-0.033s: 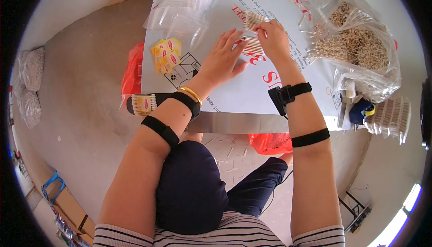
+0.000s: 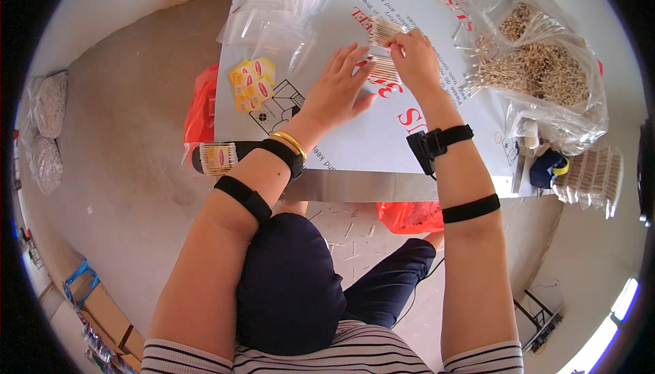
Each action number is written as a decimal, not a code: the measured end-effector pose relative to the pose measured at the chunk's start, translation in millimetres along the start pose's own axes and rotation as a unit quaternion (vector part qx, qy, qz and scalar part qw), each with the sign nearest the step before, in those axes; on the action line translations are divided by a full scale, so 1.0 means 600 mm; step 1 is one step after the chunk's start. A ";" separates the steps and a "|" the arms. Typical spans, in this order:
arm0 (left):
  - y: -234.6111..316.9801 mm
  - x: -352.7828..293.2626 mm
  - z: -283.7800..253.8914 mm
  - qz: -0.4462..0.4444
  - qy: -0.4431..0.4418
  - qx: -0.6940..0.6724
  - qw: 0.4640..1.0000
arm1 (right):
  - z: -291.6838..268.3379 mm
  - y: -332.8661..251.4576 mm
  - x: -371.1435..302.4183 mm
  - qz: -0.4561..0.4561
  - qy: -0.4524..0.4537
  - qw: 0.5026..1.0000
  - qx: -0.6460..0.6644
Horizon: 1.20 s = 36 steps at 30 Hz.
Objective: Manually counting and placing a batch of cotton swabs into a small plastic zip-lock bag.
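Two side-by-side groups of cotton swabs lie on the table, an upper group (image 2: 385, 31) and a lower group (image 2: 384, 70). My left hand (image 2: 338, 86) rests palm down with fingers spread, its fingertips at the left side of the lower group. Thumb and fingers of my right hand (image 2: 417, 62) are pinched together on swabs at the right, between the two groups; the fingers largely hide what they grip. A gold bracelet (image 2: 290, 143) and black straps are on my left arm, and black straps with a small device (image 2: 431, 145) are on my right.
A clear bag (image 2: 532, 67) of loose swabs spills at the table's right. Clear plastic pouches (image 2: 280, 16) and yellow labels (image 2: 252, 84) lie at the left. A filled swab pack (image 2: 218, 158) sits at the left edge; a tape roll (image 2: 549, 168) and packed swabs (image 2: 590, 177) are right.
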<state>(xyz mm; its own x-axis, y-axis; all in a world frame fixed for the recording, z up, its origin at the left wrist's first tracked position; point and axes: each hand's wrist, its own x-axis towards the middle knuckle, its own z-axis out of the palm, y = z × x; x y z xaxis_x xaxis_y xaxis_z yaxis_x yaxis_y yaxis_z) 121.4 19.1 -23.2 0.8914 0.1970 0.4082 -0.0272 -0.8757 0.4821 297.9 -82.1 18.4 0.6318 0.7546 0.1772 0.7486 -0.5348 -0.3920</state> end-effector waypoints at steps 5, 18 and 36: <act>0.002 0.003 0.003 -0.004 -0.002 -0.002 1.000 | -0.007 0.002 0.002 0.008 -0.035 0.998 -0.044; 0.006 0.002 -0.002 0.017 -0.051 0.052 0.997 | -0.024 0.007 -0.061 0.031 -0.001 0.995 0.098; 0.007 0.002 -0.001 0.025 -0.050 0.059 0.997 | 0.028 0.008 -0.169 0.005 -0.004 0.996 -0.093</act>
<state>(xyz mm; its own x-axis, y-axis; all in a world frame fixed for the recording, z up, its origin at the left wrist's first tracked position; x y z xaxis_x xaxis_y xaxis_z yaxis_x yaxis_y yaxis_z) 122.3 16.1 -20.2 0.9313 0.1110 0.3471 -0.0256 -0.9302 0.3662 234.1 -154.7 -16.4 0.6389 0.7512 0.1661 0.7666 -0.6034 -0.2197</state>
